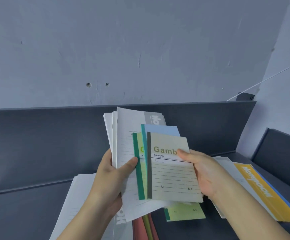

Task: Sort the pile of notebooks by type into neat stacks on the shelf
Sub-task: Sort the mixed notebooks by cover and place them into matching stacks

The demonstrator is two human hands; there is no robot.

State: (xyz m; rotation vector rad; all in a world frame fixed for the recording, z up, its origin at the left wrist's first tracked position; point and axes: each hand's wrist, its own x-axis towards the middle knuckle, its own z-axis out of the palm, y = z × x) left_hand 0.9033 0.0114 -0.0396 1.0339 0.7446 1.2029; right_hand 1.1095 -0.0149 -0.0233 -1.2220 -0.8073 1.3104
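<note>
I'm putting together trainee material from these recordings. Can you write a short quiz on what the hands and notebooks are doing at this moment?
1. True or false: the right hand pinches the cream notebook that has a dark spine, with the thumb on its cover.
2. What does the left hand hold?
A) a fanned bundle of notebooks
B) a single red folder
C) nothing
3. Fill in: the yellow notebook lies on the dark shelf on the person's ____ side.

Key: 1 true; 2 A; 3 right.
</note>
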